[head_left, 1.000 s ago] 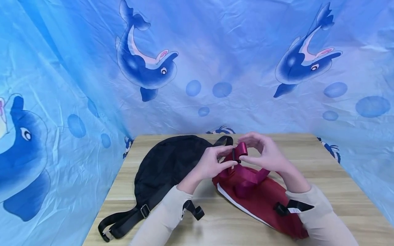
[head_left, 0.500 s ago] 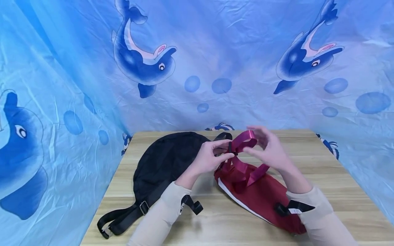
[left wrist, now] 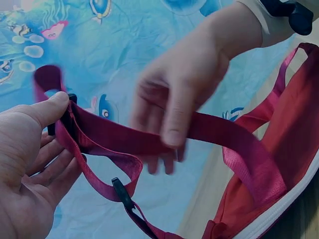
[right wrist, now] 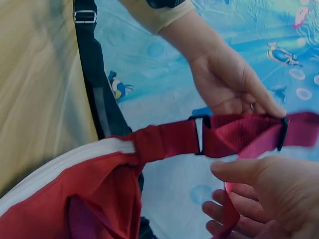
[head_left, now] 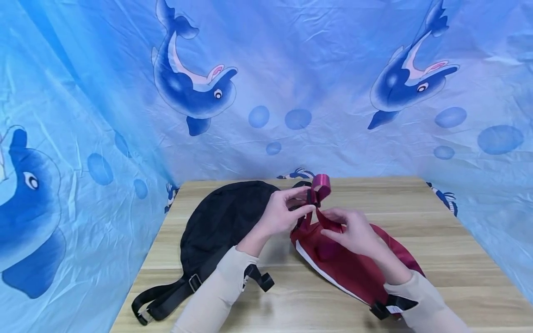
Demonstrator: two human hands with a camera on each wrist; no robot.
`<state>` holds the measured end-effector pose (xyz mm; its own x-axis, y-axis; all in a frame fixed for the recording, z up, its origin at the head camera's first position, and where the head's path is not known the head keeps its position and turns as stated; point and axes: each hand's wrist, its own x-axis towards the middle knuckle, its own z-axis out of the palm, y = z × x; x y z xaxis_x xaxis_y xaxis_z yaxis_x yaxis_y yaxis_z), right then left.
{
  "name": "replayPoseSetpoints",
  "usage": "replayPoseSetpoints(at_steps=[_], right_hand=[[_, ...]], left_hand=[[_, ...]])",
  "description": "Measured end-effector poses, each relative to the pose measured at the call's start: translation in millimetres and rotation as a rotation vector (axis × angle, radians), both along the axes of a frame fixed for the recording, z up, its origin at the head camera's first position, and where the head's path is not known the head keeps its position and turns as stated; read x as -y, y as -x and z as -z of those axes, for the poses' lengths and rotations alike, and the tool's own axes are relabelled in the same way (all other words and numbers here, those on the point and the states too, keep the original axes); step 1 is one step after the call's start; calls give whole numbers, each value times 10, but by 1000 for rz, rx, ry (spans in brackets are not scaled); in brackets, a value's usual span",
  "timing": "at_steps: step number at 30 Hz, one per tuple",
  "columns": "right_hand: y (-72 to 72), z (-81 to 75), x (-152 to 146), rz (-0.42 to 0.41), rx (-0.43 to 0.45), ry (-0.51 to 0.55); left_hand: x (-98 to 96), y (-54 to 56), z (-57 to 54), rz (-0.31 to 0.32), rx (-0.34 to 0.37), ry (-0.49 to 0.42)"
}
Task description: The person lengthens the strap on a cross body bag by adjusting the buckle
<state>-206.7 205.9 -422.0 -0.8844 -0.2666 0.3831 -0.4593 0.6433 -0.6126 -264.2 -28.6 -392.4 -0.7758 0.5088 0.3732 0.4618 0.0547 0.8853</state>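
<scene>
A red bag (head_left: 354, 273) with a white zip lies at the right of the table, its crimson webbing strap (left wrist: 219, 130) raised. My left hand (head_left: 280, 213) pinches the strap's black slide buckle (left wrist: 69, 119) between thumb and fingers. Above this buckle stands a small strap loop (head_left: 321, 181). Lower down, a second black buckle (right wrist: 200, 134) joins the strap to the bag's end. In the head view my right hand (head_left: 351, 231) is just below and right of the left one. Its thumb and fingers hold the strap between them, blurred in the left wrist view.
A black backpack (head_left: 226, 222) lies on the wooden table (head_left: 300, 305) to the left, under my left forearm. Its black strap with a metal buckle (head_left: 195, 282) reaches the table's left edge. A blue dolphin-print curtain (head_left: 266, 83) surrounds the back and left.
My right hand has moved down from the loop above the buckle to the strap below it. The loop widened, then became smaller. My left hand stays at the buckle.
</scene>
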Motion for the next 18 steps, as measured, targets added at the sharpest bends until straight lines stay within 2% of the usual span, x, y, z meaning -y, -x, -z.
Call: replayPoseSetpoints(at_steps=[4,9,18], right_hand=[[-51,-26,51,7,34,27],[-72,-54,138,38,-4,68],[-119,77,-237,50,82,-137]], left_hand=[[2,-24,-4,26,-12,21],[32,-30,-9,53,-29,40],[193,115,-60,-9,14,-145]])
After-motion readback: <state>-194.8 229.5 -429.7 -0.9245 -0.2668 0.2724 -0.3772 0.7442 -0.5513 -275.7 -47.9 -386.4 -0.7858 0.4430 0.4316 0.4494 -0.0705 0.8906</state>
